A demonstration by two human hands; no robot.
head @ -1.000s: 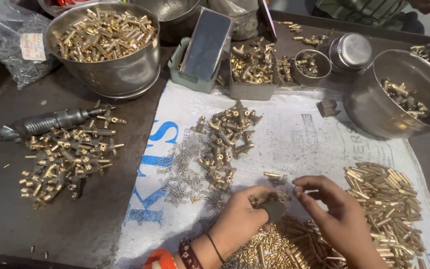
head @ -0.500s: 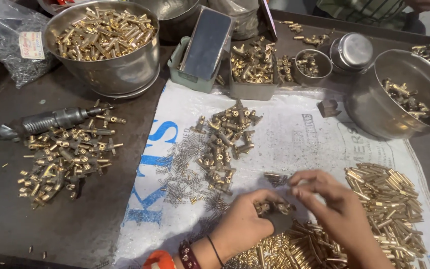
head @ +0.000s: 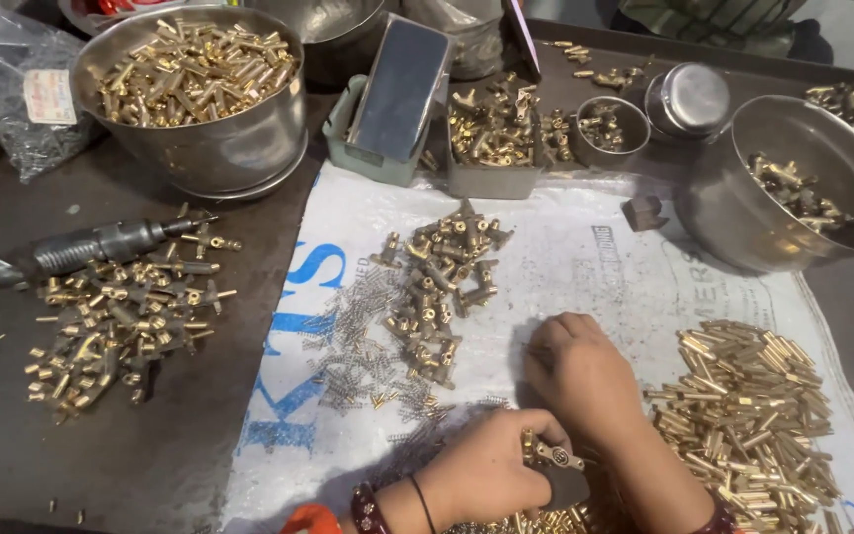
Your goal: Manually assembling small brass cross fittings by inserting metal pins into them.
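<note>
My left hand (head: 486, 470) is closed around a small dark block with a brass fitting (head: 557, 458) standing in it, low on the white printed sack (head: 605, 267). My right hand (head: 580, 371) lies palm down just above, fingers curled toward the sack; whether it pinches a part I cannot tell. A heap of brass fittings (head: 442, 282) and a scatter of tiny steel springs (head: 368, 346) lie to the left of the hands. A pile of brass pins (head: 758, 405) sits at the right.
A steel bowl full of brass parts (head: 195, 84) stands back left, another steel bowl (head: 793, 183) back right. A dark handheld tool (head: 81, 247) lies by loose brass parts (head: 116, 321) on the left. Small trays and cups (head: 491, 133) line the back.
My right hand has moved left and up, over toward the sack's middle. My left hand has dropped lower with the block. The view has shifted slightly.
</note>
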